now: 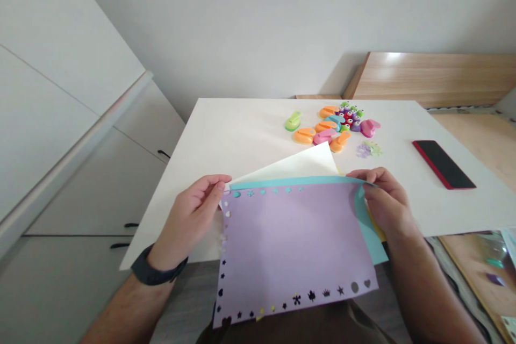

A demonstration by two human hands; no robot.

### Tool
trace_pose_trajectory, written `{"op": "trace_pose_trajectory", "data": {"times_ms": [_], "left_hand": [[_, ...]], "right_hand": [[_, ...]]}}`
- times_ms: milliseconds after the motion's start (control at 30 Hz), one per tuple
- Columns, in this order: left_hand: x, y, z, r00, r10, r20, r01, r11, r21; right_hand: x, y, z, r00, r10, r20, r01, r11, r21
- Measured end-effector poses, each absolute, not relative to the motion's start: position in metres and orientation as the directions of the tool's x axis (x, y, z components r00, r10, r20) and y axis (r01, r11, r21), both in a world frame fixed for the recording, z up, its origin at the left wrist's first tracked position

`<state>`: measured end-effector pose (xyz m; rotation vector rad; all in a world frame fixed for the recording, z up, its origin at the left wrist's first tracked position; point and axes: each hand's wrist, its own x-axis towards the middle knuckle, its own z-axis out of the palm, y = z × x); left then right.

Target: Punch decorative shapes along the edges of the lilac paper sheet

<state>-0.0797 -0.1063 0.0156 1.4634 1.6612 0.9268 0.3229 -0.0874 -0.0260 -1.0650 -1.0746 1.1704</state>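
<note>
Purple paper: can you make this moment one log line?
left hand: pinches purple paper | right hand: grips blue paper | nearby: paper punches

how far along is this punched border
Done: lilac paper sheet has punched shapes along left, top and bottom edges. In hand: left hand and right hand hold it over a turquoise sheet. Left: its right edge shows none; multicoloured plastic craft punches lie beyond.

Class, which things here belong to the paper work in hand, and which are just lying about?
In hand: lilac punched sheet, blue sheet, cream sheet, left hand, right hand, craft punches, punched shapes.
Lying about: phone, wooden board.
</note>
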Motion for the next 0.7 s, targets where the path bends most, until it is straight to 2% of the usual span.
{"op": "trace_pose_trajectory", "data": {"times_ms": [100, 233, 367, 433, 567, 633, 700], "left_hand": [[-0.079, -0.106, 0.011, -0.094, 0.991, -0.092, 0.404, 0.122, 0.906], [-0.078, -0.106, 0.006, -0.118, 0.983, -0.138, 0.272, 0.166, 0.948], [-0.076, -0.106, 0.006, -0.129, 0.975, -0.179, 0.144, 0.197, 0.97], [-0.075, -0.107, 0.007, -0.132, 0.972, -0.196, 0.094, 0.209, 0.973], [-0.073, -0.108, 0.008, -0.138, 0.967, -0.213, 0.026, 0.218, 0.976], [-0.072, -0.108, 0.008, -0.14, 0.965, -0.223, -0.012, 0.223, 0.975], [-0.071, -0.108, 0.009, -0.142, 0.962, -0.234, -0.038, 0.231, 0.972]], "right_hand": [[0.322, -0.091, -0.021, 0.044, 0.999, -0.007, -0.238, 0.004, -0.971], [0.322, -0.095, -0.013, 0.023, 1.0, 0.015, -0.259, 0.02, -0.966], [0.327, -0.1, -0.008, -0.123, 0.992, 0.031, -0.29, -0.006, -0.957], [0.33, -0.102, -0.009, -0.182, 0.983, 0.001, -0.216, -0.039, -0.976], [0.331, -0.1, -0.01, -0.224, 0.955, -0.192, 0.129, -0.167, -0.978], [0.33, -0.098, -0.01, -0.233, 0.958, -0.166, 0.24, -0.109, -0.965], [0.33, -0.098, -0.01, -0.248, 0.966, -0.074, 0.246, -0.011, -0.969]]}}
